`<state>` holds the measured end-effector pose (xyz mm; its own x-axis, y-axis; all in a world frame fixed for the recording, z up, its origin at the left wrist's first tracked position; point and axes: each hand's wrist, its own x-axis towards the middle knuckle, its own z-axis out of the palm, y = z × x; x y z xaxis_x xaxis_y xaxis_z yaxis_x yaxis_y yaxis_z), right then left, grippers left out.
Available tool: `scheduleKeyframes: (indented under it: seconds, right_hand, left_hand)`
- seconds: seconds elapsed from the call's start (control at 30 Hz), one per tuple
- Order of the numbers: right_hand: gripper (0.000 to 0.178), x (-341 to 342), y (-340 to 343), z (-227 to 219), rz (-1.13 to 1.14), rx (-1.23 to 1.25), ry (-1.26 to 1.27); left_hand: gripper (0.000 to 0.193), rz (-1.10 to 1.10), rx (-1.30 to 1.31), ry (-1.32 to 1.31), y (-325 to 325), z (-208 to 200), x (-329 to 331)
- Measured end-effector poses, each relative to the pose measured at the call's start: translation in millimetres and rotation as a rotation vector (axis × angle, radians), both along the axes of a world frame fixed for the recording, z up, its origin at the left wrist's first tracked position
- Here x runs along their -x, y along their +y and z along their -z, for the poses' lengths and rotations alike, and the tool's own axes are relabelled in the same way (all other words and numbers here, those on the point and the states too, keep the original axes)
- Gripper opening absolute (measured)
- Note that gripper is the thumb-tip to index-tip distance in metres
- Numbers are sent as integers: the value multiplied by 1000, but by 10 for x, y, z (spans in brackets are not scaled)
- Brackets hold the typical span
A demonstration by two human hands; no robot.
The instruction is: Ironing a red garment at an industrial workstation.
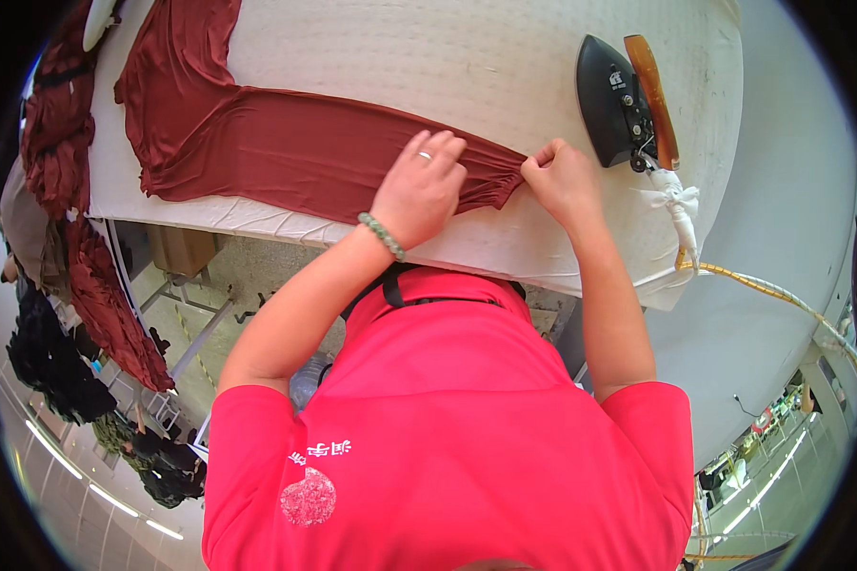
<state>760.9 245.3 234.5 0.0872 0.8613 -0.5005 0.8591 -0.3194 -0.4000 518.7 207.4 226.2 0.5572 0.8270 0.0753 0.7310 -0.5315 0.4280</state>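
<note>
1. Head view: the tabletop [400,52], under a pale cover, spans the upper part and carries the work.
2. The dark red garment [305,143] lies on it, one long panel running from the upper left to a narrow end between the hands. Fine gathers crease that end, so a light, even pull along its length would probably flatten it better than a hard tug at one corner (thin, slippery-looking cloth may skew easily).
3. The black iron [602,105] with a brown handle [651,100] rests just beyond the right hand, apart from the cloth. Whether it is hot cannot be told, so the knuckles are best moved with care on that side.
4. The left hand [419,187] is over the panel near its narrow end, fingers bent and close together; whether they grip or only press, I cannot tell. A flat, gentle touch would suit smoothing here.
5. The right hand [560,181] pinches the end's outer corner between thumb and forefinger; a small, steady hold should avoid fresh creases.
6. A beaded bracelet [381,236] circles the left wrist; it should stay clear of the fabric.
</note>
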Motion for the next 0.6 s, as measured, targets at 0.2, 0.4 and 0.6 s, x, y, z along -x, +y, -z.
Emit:
scheduleKeyframes:
  seconds: [0.2,0.4,0.6]
  right_hand:
    - [24,43,-35,6,-41,-42,-69]
    - [37,-408,275,-607,-204,-907,-172]
    - [52,-597,875,-538,33,-363,-199]
  left_hand:
    - [21,153,-104,41,-140,47,-527]
    - [26,137,-147,209,-231,80,-684]
    - [30,140,-243,289,-286,106,-734]
